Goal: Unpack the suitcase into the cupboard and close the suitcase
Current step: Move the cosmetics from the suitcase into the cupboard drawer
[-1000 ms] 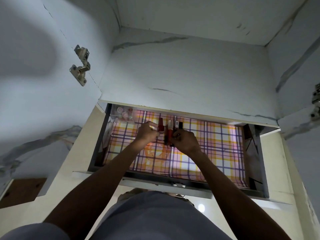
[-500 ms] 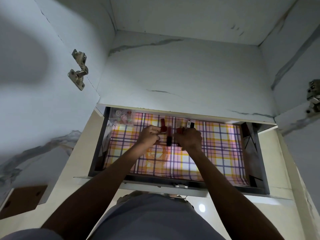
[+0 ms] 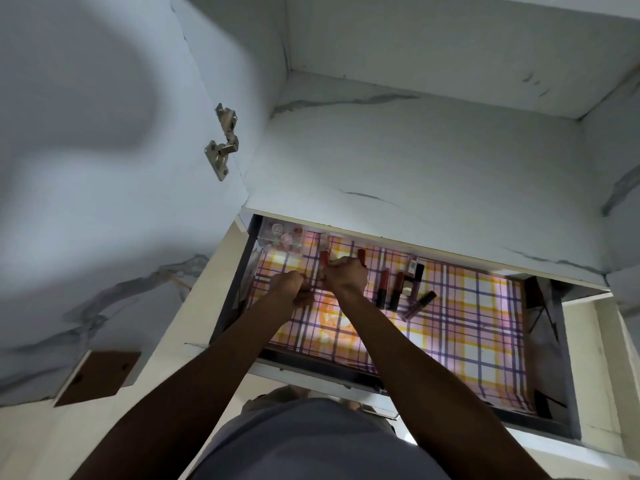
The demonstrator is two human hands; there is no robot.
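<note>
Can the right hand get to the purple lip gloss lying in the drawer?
Probably yes. The purple lip gloss lies in the open on the checked liner, just right of the right hand, with nothing over it. That hand already holds tubes, though.

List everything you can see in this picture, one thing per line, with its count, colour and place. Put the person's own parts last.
drawer: one, dark-walled, pulled open under the shelf
liner: one, plaid purple, yellow and pink, on the drawer floor
lipstick tubes: about five loose, red and dark, right of the hands
clear box: one, small pinkish items inside, back left corner
hinge: one, silver, left cupboard wall
left hand: curled, contents unclear
right hand: grips red tubes
</note>
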